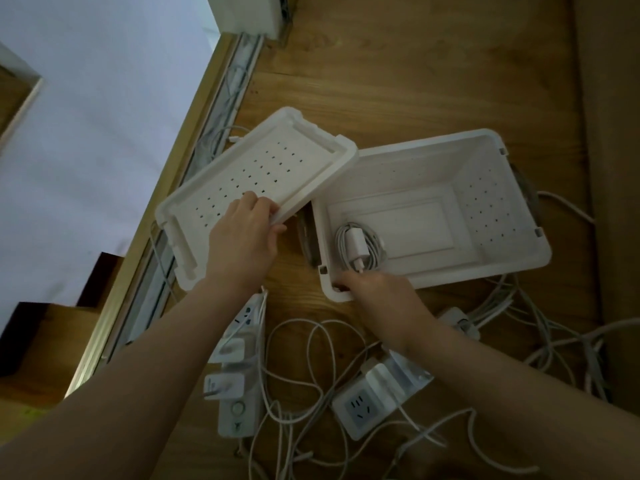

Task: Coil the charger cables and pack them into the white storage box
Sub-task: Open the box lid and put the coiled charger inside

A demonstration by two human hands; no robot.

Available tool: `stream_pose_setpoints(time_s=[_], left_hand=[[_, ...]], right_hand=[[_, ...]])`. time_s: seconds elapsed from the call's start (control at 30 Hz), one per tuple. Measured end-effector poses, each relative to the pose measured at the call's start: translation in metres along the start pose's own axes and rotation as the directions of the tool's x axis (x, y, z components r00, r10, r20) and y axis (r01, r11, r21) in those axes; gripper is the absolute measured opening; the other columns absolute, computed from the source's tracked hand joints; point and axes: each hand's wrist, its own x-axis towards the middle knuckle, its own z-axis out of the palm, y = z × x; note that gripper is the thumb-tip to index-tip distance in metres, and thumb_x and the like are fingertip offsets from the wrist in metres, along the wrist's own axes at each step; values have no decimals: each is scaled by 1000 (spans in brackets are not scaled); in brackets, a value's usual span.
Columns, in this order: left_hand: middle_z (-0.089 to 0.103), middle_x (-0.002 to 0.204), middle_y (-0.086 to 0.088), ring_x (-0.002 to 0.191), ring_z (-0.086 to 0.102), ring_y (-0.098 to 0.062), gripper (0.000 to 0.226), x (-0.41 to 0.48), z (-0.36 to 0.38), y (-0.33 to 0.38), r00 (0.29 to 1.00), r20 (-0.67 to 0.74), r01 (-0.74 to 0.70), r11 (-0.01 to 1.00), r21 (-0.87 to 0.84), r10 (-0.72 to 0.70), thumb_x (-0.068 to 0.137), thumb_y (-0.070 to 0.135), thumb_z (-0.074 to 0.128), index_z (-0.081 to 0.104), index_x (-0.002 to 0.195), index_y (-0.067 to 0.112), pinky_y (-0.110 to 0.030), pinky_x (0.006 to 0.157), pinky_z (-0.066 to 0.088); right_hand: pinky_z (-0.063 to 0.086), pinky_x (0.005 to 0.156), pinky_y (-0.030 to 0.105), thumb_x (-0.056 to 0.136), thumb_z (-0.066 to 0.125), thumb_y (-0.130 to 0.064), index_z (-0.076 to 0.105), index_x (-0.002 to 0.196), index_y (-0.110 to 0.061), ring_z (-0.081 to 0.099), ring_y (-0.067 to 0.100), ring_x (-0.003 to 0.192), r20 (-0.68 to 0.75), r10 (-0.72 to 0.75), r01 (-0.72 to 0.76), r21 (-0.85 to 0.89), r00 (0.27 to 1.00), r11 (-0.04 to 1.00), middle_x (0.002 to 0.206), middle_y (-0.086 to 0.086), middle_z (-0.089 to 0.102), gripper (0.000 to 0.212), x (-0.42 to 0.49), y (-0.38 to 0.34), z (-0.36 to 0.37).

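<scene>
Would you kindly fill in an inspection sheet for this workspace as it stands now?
Surface: wooden surface, dimly lit.
Job's things: box open, with one coiled charger on its bottom; lid off and tilted beside the box.
Clutter: long power strip with plugs in it, and short power strip, both near the person.
Hands: left hand grips the lid's edge; right hand holds the box's near rim.
Cables: loose cables uncoiled and tangled around the strips and to the right of the box.
Surroundings: metal track and pale wall on the left.
</scene>
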Motion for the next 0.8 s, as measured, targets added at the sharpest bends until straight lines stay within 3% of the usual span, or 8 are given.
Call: stream_pose_setpoints(time_s=[0.07,0.13,0.27,0.37,0.43,0.53,0.7,0.8], left_hand=[[54,107,-6,98,52,-21,28,2,0,1,1000,-9,14,1000,-15,-14,90,26,57,56,114,10,-32,77,44],[54,107,-6,97,53,-21,28,6,-1,2,999,-26,23,999,-39,-24,90,26,58,56,113,9,-33,76,47],[53,109,-7,97,54,-22,29,20,-3,3,997,-54,55,997,-60,-59,91,27,57,55,113,8,-36,77,49],[54,107,-9,96,53,-24,28,28,-2,5,998,-61,6,1000,-5,-7,90,25,58,56,111,7,-37,76,47],[55,106,-12,95,52,-28,27,34,1,11,997,-38,-62,996,57,64,89,22,59,57,110,6,-38,75,44],[54,109,-12,97,51,-28,26,42,7,22,993,13,-117,985,123,116,91,22,56,56,112,6,-37,76,43],[51,111,-8,97,50,-24,24,53,28,47,990,56,-135,979,154,128,93,23,52,52,112,8,-32,74,40],[50,114,-7,99,48,-22,24,53,40,56,977,138,-192,957,219,165,94,22,50,50,116,11,-31,77,38]], right_hand=[[55,59,30,64,75,3,65,106,-14,68,21,69,-115,-33,34,13,993,999,81,4,71,47,2,6,-3],[53,48,30,54,79,6,69,93,-11,65,22,55,-234,-23,35,46,972,998,67,5,68,44,1,11,-9],[47,51,24,67,72,10,66,89,-8,61,20,53,-410,39,-8,77,911,997,66,5,66,29,5,20,-27],[50,53,25,75,64,14,65,91,-6,62,22,57,-526,140,-80,135,839,988,70,8,67,26,6,28,-49],[54,56,31,84,57,9,64,97,-6,63,25,63,-542,236,-150,198,807,969,77,11,68,21,4,34,-64],[55,63,45,92,49,0,59,104,-9,63,28,76,-478,324,-233,240,816,942,90,12,67,19,3,42,-75],[55,72,41,94,48,-3,58,112,-12,62,26,91,-461,343,-266,224,819,937,105,10,65,23,0,64,-86],[49,66,31,93,48,0,59,105,-11,58,20,83,-508,307,-244,190,804,951,95,5,63,20,0,73,-93]])
